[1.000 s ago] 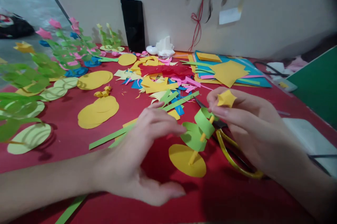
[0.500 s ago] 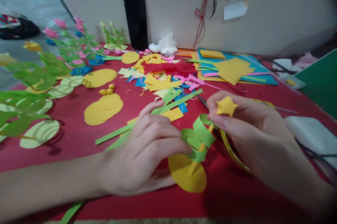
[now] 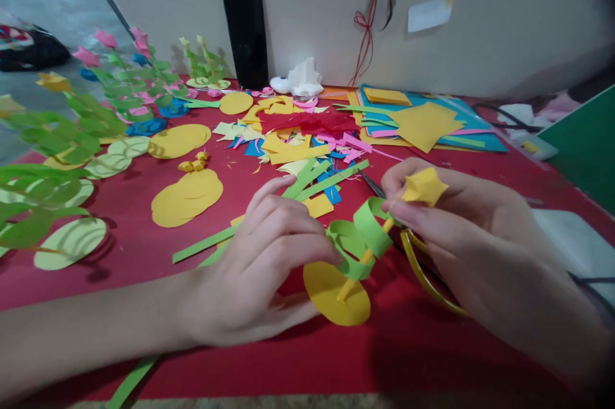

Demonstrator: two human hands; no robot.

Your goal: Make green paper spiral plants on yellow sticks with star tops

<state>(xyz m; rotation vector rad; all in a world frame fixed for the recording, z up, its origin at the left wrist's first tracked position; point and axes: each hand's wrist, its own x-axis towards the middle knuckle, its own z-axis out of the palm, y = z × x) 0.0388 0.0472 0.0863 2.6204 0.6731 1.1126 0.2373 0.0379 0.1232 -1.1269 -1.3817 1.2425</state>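
Observation:
A small paper tree tilts between my hands: a yellow disc base (image 3: 336,293), a thin yellow stem (image 3: 365,259), a curled green paper strip (image 3: 362,236) wound round it and a yellow folded star (image 3: 425,186) on top. My right hand (image 3: 461,229) pinches the top of the stem just under the star. My left hand (image 3: 269,255) has its fingers curled, the fingertips pressing the lower green curl. The base disc hangs a little above the red table (image 3: 134,249).
Yellow-handled scissors (image 3: 423,271) lie under my right hand. Loose green strips (image 3: 307,184), stacked yellow discs (image 3: 187,194) and a heap of coloured scraps (image 3: 307,133) cover the middle. Finished paper trees (image 3: 72,133) stand at the left. A black phone (image 3: 245,37) leans on the wall.
My left hand has closed in on the green curl and now presses it. The paper tree has shifted slightly; my right hand keeps its pinch.

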